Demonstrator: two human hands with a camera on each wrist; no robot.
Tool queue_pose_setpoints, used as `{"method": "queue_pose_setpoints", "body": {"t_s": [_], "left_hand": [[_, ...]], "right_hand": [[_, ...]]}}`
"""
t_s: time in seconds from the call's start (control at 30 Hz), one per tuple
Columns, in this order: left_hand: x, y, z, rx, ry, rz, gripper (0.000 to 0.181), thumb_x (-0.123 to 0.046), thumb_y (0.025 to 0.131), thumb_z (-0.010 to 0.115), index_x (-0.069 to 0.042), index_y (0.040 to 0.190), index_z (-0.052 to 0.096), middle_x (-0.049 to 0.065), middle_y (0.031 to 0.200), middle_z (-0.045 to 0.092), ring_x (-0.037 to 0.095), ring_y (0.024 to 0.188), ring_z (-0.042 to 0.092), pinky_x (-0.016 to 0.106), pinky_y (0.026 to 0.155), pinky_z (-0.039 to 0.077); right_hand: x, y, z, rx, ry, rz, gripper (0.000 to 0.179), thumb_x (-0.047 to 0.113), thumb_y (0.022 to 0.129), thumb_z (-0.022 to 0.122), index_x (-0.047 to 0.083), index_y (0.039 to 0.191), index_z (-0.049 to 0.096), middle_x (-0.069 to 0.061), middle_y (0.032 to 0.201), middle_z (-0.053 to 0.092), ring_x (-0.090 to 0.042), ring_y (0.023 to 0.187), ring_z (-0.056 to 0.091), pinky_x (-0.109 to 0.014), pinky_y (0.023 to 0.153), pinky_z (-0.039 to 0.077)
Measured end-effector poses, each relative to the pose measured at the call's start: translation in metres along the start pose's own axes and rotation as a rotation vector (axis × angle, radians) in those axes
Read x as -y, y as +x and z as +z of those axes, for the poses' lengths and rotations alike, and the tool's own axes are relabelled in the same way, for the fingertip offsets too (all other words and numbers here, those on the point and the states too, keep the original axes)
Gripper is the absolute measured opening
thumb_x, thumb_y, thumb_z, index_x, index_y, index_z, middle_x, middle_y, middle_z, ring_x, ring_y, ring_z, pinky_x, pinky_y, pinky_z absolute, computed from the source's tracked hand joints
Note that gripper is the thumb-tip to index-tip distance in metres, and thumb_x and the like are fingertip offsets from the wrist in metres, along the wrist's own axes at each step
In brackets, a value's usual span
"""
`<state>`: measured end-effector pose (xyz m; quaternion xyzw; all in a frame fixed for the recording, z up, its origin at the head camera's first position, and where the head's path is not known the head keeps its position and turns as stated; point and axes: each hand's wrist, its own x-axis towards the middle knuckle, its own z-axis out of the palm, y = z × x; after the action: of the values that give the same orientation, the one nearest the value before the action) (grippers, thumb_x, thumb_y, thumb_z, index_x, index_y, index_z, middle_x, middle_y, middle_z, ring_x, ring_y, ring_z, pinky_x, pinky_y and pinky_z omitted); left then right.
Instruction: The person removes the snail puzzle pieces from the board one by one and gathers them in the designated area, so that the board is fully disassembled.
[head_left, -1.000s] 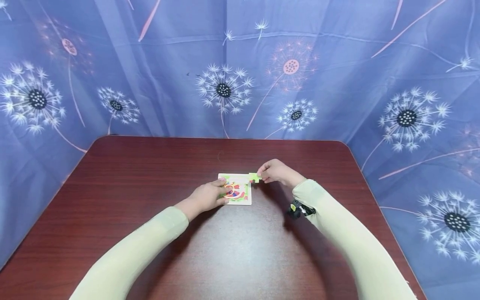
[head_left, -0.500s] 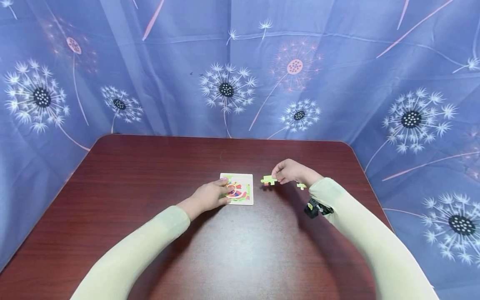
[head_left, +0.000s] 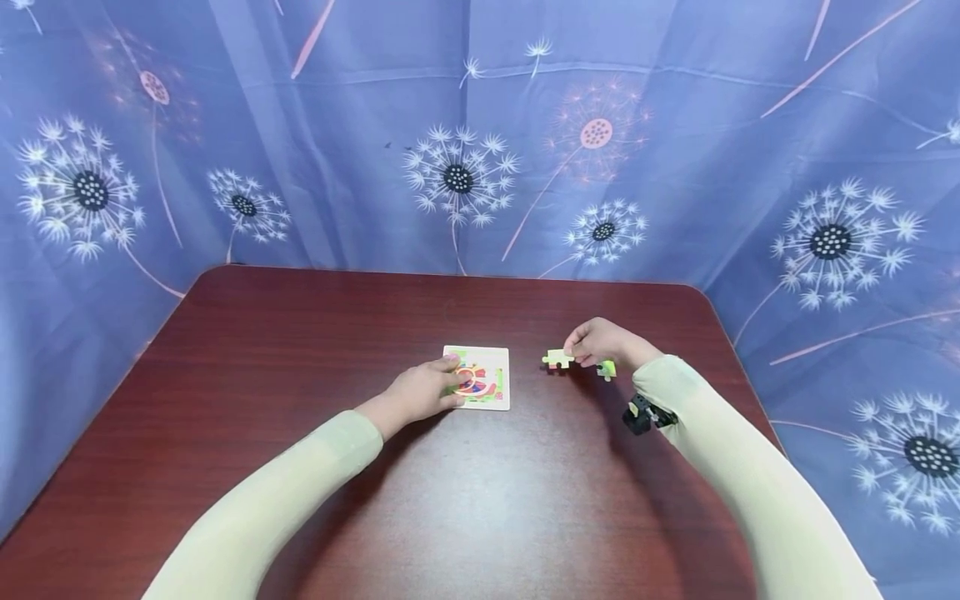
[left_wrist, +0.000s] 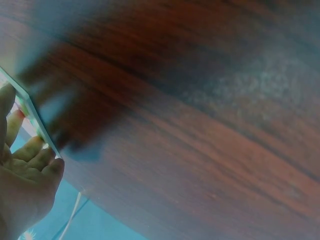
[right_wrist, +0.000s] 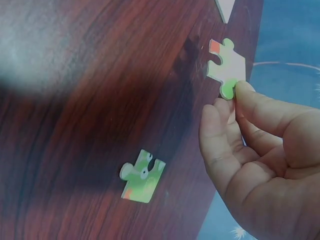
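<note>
My left hand (head_left: 416,392) rests on the left side of a small white-framed jigsaw puzzle board (head_left: 504,375), its fingers spread over the colourful picture and covering part of it. In the left wrist view only an edge of the board (left_wrist: 31,107) shows beside the left hand (left_wrist: 30,180). To the right of the board, my right hand (head_left: 603,342) pinches a light green puzzle piece (head_left: 557,359) between thumb and fingers. The right wrist view shows this piece (right_wrist: 231,65) with a red corner. A second green puzzle piece (head_left: 607,370), with eyes printed on it, lies below the right hand.
The dark red wooden table (head_left: 315,333) extends around the board, with a bright glare patch near the front. A blue dandelion-print curtain (head_left: 337,167) hangs behind it and at both sides. A black wrist device (head_left: 645,415) sits at the right cuff.
The right hand has moved right, carrying the puzzle piece from the board's upper right corner. The second piece has come into view beneath it. The left hand has stayed on the board.
</note>
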<state>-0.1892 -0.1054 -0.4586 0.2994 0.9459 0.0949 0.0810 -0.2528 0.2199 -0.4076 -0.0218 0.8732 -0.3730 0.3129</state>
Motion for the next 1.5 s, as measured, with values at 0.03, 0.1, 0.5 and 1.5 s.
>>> {"method": "queue_pose_setpoints", "body": {"t_s": [0.03, 0.1, 0.5, 1.5], "left_hand": [[0.000, 0.001, 0.000, 0.001, -0.004, 0.002, 0.048, -0.036, 0.097, 0.068, -0.016, 0.140, 0.065, 0.017, 0.154, 0.053, 0.031, 0.146, 0.051, 0.050, 0.113, 0.049], [0.000, 0.002, 0.002, -0.004, -0.003, 0.006, 0.048, -0.037, 0.097, 0.068, -0.016, 0.140, 0.065, 0.017, 0.154, 0.053, 0.029, 0.147, 0.050, 0.048, 0.114, 0.048], [-0.002, -0.001, -0.002, -0.002, -0.004, 0.004, 0.048, -0.037, 0.097, 0.068, -0.015, 0.140, 0.065, 0.017, 0.154, 0.053, 0.030, 0.146, 0.050, 0.050, 0.113, 0.049], [0.000, 0.001, 0.000, 0.010, 0.011, -0.009, 0.048, -0.037, 0.097, 0.067, -0.017, 0.140, 0.065, 0.015, 0.155, 0.053, 0.029, 0.146, 0.050, 0.050, 0.112, 0.050]], "right_hand": [[-0.001, -0.001, -0.001, 0.000, -0.003, 0.005, 0.021, 0.004, 0.102, 0.055, -0.011, 0.113, 0.063, -0.008, 0.102, 0.065, -0.020, 0.096, 0.063, -0.046, 0.104, 0.056], [-0.002, -0.001, -0.003, 0.000, -0.007, 0.011, 0.019, 0.004, 0.102, 0.054, -0.010, 0.111, 0.063, -0.008, 0.102, 0.065, -0.021, 0.097, 0.063, -0.044, 0.103, 0.056], [-0.014, 0.005, -0.004, 0.014, 0.000, 0.019, 0.016, 0.003, 0.101, 0.056, -0.011, 0.106, 0.063, 0.000, 0.086, 0.061, -0.012, 0.081, 0.058, -0.036, 0.089, 0.060], [-0.014, 0.013, 0.009, -0.137, -0.190, 0.033, 0.014, 0.005, 0.094, 0.065, -0.008, 0.097, 0.071, 0.000, 0.066, 0.061, -0.008, 0.062, 0.056, -0.022, 0.062, 0.055]]}}
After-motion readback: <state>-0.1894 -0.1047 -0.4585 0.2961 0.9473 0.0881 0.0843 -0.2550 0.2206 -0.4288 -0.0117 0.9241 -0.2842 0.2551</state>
